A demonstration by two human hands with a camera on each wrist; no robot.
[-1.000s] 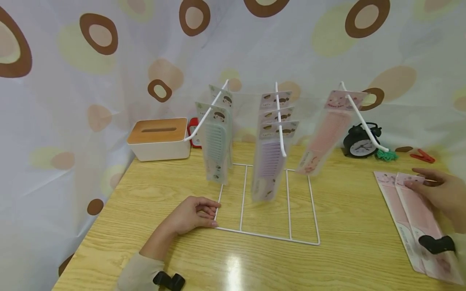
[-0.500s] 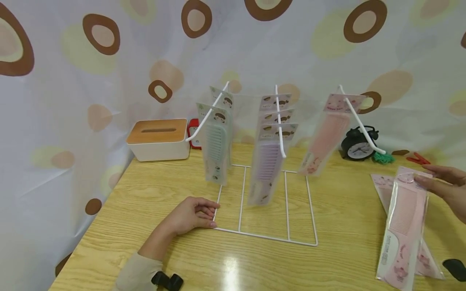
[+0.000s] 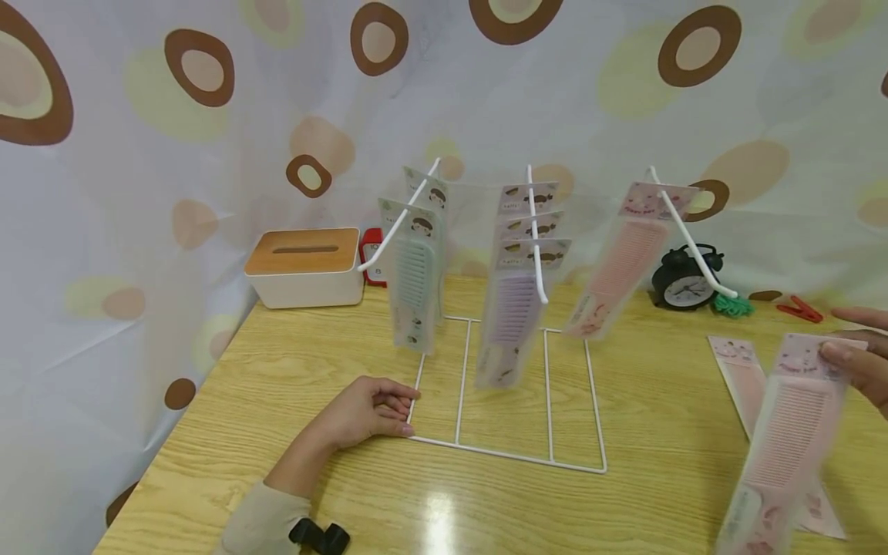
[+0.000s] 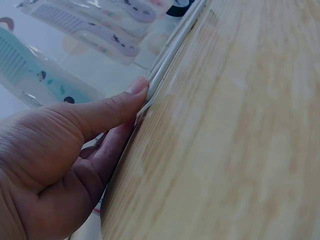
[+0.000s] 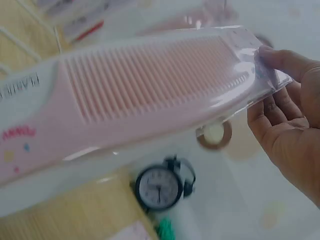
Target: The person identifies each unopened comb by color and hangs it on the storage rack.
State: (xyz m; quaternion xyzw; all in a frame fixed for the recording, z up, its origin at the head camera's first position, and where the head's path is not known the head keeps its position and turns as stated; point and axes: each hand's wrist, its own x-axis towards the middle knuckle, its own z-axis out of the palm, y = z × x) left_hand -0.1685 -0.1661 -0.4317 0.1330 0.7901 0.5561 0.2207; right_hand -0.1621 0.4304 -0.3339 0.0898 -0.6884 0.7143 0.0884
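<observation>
My right hand pinches the top of a packaged pink comb between thumb and fingers, raised at the right of the head view. In the right wrist view this comb lies slantwise across the picture in its clear sleeve. Below it, another packaged pink comb lies on the table, partly covered in the head view. My left hand holds the near left corner of a white wire rack, thumb on the wire. On its hooks hang green combs, several purple combs and a pink comb.
A tissue box with a wooden lid stands at the back left beside a red-framed clock. Behind the rack's right side are a black alarm clock, a green tangle and a red clip. Patterned cloth hangs behind the table.
My right hand has lifted one packaged pink comb off the other and brought it closer to the camera. My left hand stays at the rack's corner.
</observation>
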